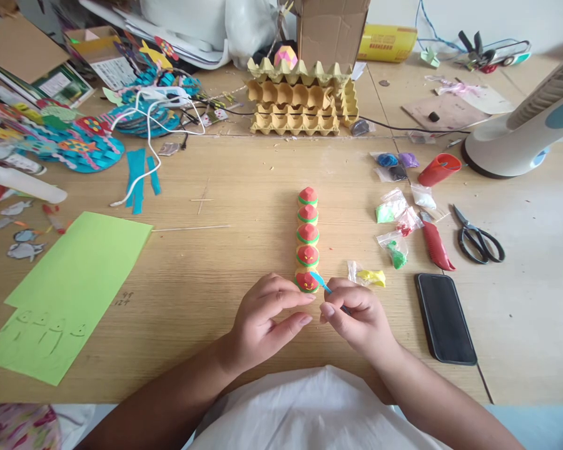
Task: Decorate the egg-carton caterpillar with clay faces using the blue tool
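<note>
A strip of egg-carton cups (308, 234), covered in red and green clay, runs away from me along the middle of the table. Its nearest cup carries a yellow smiling face, and the cup behind it has small yellow marks. My right hand (359, 315) pinches a blue clay-modelling tool (322, 282), its flat tip at the right side of the face cup. Beside the same cup, on the left, is my left hand (267, 319), fingers apart and holding nothing; its fingertips are close to the cup's lower edge, and I cannot tell whether they touch.
Right of the strip lie a yellow clay packet (371, 277), a green clay packet (396, 255), a red cutter (437, 244), scissors (481, 240) and a phone (445, 317). Green paper (84, 275) lies left. Stacked egg cartons (293, 119) stand at the back.
</note>
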Available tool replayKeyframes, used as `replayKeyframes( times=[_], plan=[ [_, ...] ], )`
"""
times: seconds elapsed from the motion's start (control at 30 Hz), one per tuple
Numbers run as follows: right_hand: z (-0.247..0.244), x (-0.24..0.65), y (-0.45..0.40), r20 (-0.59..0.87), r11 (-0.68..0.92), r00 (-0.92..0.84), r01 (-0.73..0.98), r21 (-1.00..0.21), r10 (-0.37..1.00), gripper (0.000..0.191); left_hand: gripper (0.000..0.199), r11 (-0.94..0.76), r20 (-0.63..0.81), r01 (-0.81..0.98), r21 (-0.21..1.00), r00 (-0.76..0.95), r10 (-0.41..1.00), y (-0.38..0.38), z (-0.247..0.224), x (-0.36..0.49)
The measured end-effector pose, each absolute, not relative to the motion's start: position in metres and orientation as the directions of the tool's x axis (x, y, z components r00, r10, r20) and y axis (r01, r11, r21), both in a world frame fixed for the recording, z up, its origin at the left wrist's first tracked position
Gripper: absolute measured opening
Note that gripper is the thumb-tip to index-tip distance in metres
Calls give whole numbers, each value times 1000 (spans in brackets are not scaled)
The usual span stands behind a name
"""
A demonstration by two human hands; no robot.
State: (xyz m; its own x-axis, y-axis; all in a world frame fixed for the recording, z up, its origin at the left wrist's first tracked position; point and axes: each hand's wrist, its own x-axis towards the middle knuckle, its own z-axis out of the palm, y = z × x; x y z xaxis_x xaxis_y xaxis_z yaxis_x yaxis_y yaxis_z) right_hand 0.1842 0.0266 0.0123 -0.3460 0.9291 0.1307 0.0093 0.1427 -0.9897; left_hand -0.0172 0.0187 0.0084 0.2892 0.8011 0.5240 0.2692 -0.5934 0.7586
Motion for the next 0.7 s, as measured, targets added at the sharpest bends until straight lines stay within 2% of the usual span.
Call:
replayKeyframes(
  times=[0.13,0.4,0.7],
  plan=[
    [14,181,25,171,198,-329,52,-979,929,40,20,-627,554,265,732,305,775,19,7,-15],
    [9,179,20,282,341,-345,124,-932,895,27,17,-631,565,262,731,287,773,18,10,-11],
    [10,180,20,257,307,-375,79,-948,891,33,15,-634,570,252,731,285,771,18,11,-14]
  ],
)
